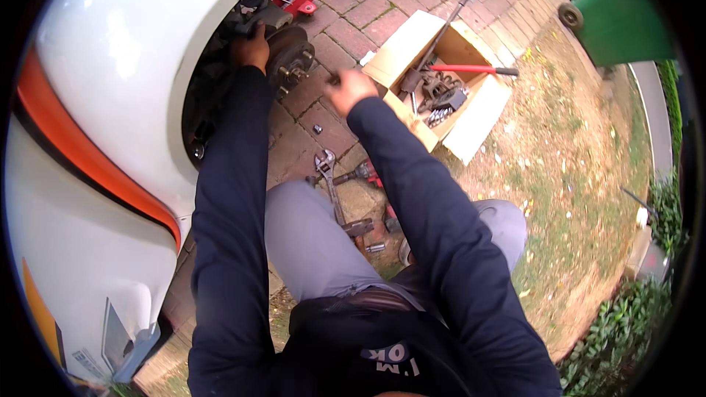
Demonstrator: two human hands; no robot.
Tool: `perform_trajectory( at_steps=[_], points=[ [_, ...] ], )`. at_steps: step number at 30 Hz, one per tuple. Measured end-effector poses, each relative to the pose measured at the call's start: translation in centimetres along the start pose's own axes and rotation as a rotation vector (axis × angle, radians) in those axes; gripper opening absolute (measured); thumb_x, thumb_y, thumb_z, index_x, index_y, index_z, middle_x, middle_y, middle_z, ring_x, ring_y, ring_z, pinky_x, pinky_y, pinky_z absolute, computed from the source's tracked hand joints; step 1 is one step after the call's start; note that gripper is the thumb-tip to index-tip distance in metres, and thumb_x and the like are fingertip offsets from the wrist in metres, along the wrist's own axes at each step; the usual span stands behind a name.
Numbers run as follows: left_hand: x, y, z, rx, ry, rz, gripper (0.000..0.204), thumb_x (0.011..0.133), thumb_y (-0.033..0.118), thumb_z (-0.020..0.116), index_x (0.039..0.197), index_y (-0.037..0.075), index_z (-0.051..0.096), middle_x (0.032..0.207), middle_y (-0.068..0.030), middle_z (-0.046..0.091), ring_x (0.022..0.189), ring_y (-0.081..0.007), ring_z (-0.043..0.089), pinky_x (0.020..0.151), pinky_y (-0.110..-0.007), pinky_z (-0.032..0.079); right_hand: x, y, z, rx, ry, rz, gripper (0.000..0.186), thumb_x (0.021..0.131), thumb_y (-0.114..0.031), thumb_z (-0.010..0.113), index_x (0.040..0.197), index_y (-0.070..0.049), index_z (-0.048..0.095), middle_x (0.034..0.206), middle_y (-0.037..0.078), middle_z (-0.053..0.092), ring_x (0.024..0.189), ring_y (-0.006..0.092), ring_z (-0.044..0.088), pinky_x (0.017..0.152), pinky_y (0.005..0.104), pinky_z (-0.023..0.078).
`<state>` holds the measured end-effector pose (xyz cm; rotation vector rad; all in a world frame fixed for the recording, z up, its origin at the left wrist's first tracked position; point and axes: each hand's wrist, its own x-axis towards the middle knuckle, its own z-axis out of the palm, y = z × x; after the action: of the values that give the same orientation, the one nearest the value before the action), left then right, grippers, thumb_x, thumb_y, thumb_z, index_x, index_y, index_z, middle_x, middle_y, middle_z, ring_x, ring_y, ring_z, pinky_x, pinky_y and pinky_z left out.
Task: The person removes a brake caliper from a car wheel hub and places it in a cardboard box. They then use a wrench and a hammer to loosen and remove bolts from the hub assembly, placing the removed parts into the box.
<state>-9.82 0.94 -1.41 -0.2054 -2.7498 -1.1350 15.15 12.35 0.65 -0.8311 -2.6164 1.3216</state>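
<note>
Inside the wheel well of a white car (110,51), my left hand (250,51) is closed against dark metal parts behind the wheel hub (296,62). Its fingertips are partly hidden, and what they grip cannot be made out. The hub's studs face right, with a brake disc (283,38) behind them. My right hand (353,90) is between the hub and a cardboard box (482,121), apart from both. Its fingers are curled together, slightly blurred, around something small and dark. A small metal nut or socket (317,129) lies on the bricks below.
By my knee lie an adjustable wrench (326,165), a red and black power tool (365,171), a hammer (358,227) and a socket (375,248). The box holds metal parts and a red-handled bar (471,69). A red jack (298,0) and green bin (621,15) stand farther off.
</note>
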Motion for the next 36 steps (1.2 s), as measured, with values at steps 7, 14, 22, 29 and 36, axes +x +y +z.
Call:
perform_trajectory(
  at_steps=[7,14,22,29,36],
  points=[
    [0.2,0.6,-2.3,-0.132,0.090,-0.067,0.056,0.088,0.049,0.069,0.115,-0.001,0.070,0.118,-0.0195,0.070,0.110,-0.0328,0.066,0.094,-0.041,0.050,18.0,-5.4,-0.2,0.486,-0.180,-0.068,0.079,0.078,-0.046,0.079,0.140,-0.004,0.053,0.137,0.023,0.060,0.128,0.0360,0.057,0.106,0.0417,0.045],
    [-2.6,7.3,-2.9,-0.546,0.164,-0.388,0.057,0.092,0.038,0.072,0.128,-0.004,0.063,0.129,-0.0148,0.066,0.113,-0.0250,0.063,0.096,-0.037,0.048,22.5,-4.8,2.3,0.660,-0.243,-0.377,0.095,0.075,-0.059,0.078,0.140,0.004,0.051,0.135,0.026,0.060,0.127,0.0364,0.057,0.107,0.0416,0.044],
    [-1.3,5.4,-4.2,-0.481,0.029,-0.356,0.047,0.098,0.033,0.065,0.131,0.000,0.061,0.126,-0.0116,0.066,0.108,-0.0227,0.066,0.089,-0.037,0.055,21.2,-4.8,-0.9,0.901,-0.421,-0.275,0.071,0.078,-0.032,0.085,0.133,0.004,0.058,0.129,0.020,0.065,0.122,0.0314,0.062,0.104,0.0387,0.047],
    [-1.8,7.8,-5.4,-0.515,-0.100,-0.566,0.041,0.100,0.023,0.064,0.135,0.003,0.061,0.132,-0.0114,0.063,0.114,-0.0225,0.063,0.093,-0.035,0.053,18.8,-4.8,-2.4,0.966,-0.323,-0.323,0.054,0.077,-0.013,0.084,0.125,0.003,0.063,0.118,0.016,0.071,0.111,0.0272,0.067,0.096,0.0369,0.051],
    [-2.0,7.0,-5.8,-0.497,-0.080,-0.555,0.047,0.095,0.000,0.062,0.140,0.012,0.061,0.111,-0.0066,0.067,0.081,-0.0128,0.055,0.074,-0.027,0.048,18.0,-5.9,-3.0,0.971,-0.313,-0.355,0.056,0.084,-0.009,0.079,0.133,0.005,0.055,0.122,0.016,0.067,0.111,0.0254,0.065,0.095,0.0362,0.051]
  ],
)
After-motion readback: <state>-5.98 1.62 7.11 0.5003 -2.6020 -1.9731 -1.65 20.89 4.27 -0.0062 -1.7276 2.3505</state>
